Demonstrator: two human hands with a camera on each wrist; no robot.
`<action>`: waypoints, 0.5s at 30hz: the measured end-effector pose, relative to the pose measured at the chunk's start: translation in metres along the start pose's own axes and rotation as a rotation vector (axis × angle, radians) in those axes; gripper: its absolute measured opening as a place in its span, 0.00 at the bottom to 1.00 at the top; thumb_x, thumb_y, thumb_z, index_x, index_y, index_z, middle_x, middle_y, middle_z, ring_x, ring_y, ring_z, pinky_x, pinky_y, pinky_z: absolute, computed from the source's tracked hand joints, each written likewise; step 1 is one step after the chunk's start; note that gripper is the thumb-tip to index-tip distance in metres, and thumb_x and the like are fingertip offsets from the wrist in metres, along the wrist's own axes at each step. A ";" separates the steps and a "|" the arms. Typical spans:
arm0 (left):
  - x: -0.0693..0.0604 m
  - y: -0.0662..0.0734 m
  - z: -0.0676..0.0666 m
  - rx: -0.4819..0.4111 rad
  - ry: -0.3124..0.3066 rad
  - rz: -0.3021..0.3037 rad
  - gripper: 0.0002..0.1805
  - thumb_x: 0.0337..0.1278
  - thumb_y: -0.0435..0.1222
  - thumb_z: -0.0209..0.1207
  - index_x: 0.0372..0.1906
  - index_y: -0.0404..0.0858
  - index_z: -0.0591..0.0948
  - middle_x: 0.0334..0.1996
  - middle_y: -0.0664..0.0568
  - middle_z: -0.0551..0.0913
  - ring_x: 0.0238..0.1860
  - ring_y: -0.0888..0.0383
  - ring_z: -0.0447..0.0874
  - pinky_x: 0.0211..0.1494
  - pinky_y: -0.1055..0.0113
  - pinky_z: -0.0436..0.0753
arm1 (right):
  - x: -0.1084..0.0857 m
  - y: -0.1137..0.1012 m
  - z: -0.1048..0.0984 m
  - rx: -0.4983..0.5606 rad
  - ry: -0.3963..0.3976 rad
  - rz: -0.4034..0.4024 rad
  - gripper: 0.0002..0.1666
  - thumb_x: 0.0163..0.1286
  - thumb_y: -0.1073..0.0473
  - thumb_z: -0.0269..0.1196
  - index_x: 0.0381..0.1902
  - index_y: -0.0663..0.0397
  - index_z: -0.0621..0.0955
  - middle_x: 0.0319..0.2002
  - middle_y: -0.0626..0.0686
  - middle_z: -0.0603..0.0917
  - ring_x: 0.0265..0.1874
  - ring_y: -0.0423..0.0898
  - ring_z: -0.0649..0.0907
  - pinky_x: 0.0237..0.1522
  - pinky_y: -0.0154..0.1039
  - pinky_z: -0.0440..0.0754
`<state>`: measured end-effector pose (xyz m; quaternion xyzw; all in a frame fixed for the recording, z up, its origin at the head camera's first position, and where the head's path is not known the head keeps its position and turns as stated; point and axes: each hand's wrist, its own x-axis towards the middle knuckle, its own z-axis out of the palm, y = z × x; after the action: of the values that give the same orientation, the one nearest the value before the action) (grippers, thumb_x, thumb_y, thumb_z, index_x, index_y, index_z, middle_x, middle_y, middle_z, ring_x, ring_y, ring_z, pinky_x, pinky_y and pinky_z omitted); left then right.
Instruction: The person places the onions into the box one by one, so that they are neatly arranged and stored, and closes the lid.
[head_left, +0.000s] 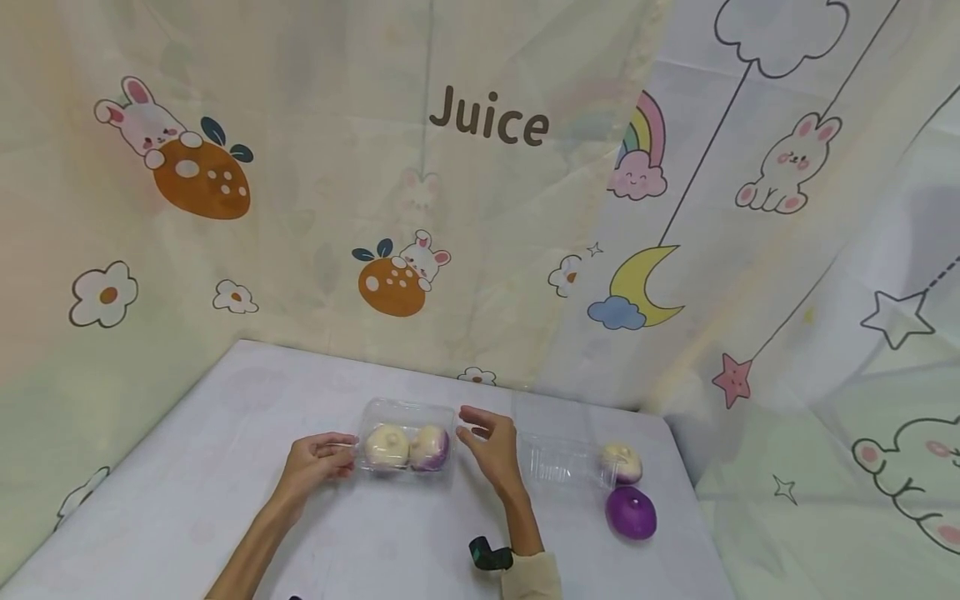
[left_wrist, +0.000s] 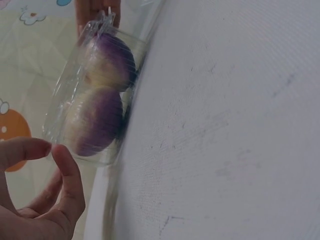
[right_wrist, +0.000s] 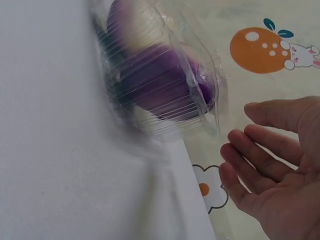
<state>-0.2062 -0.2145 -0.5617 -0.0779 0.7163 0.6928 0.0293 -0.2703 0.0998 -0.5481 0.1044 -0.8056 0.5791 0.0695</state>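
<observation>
A clear plastic clamshell box (head_left: 408,408) stands on the white table with two round cream-and-purple turnip-like vegetables (left_wrist: 96,120) inside; its lid appears to lie over them. At the left edge of the box, my left hand (head_left: 321,458) pinches the rim between thumb and forefinger, seen closely in the left wrist view. My right hand (right_wrist: 275,165) is just off the opposite end, its fingers spread and gently bent, holding nothing. In the right wrist view a small gap separates those fingertips from the plastic.
To the right on the table (head_left: 420,542) is a second clear plastic box (head_left: 562,462). Beside it lie another cream-and-purple vegetable (head_left: 626,467) and a fully purple one (head_left: 632,513). Printed curtains (head_left: 300,250) hang behind the table. A dark device (head_left: 491,554) sits at my right wrist.
</observation>
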 end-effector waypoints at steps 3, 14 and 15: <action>0.001 -0.001 0.000 0.008 -0.002 -0.001 0.23 0.70 0.30 0.69 0.64 0.21 0.81 0.38 0.47 0.93 0.36 0.60 0.91 0.43 0.67 0.95 | 0.000 -0.002 0.000 0.002 0.029 0.021 0.19 0.73 0.67 0.71 0.60 0.67 0.87 0.54 0.64 0.93 0.52 0.56 0.93 0.60 0.44 0.93; 0.002 -0.002 0.001 0.017 0.002 -0.022 0.23 0.71 0.30 0.68 0.65 0.21 0.80 0.39 0.47 0.93 0.36 0.61 0.91 0.43 0.68 0.94 | -0.005 -0.012 -0.003 -0.101 -0.038 0.112 0.16 0.74 0.66 0.70 0.53 0.75 0.87 0.36 0.65 0.93 0.30 0.62 0.93 0.27 0.29 0.86; 0.002 -0.002 0.002 0.015 0.003 -0.022 0.23 0.71 0.30 0.68 0.64 0.21 0.80 0.39 0.47 0.93 0.36 0.61 0.91 0.42 0.68 0.94 | -0.005 -0.012 -0.003 -0.105 -0.044 0.127 0.15 0.75 0.66 0.69 0.52 0.75 0.87 0.35 0.64 0.93 0.29 0.61 0.93 0.26 0.29 0.87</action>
<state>-0.2080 -0.2129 -0.5636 -0.0864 0.7208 0.6867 0.0364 -0.2622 0.0998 -0.5371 0.0621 -0.8412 0.5367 0.0205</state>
